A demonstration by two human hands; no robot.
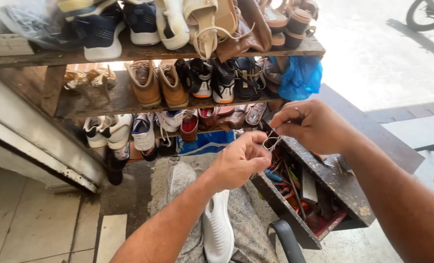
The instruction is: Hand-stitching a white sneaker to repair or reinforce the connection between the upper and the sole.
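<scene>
My left hand (239, 160) and right hand (310, 125) are both pinched shut on a thin pale thread (271, 141), the right a little higher, so the strand runs taut between them just above the toolbox (324, 192). Held up like that, it stays clear of the clutter of tools lying inside the box. A white shoe (217, 226) rests on my lap, left of the toolbox and below my left wrist, close enough to reach. Beyond the toolbox, up and to its left, a wooden rack (129, 100) carries rows of shoes, with a blue bag (300, 77) hanging at its right end.
</scene>
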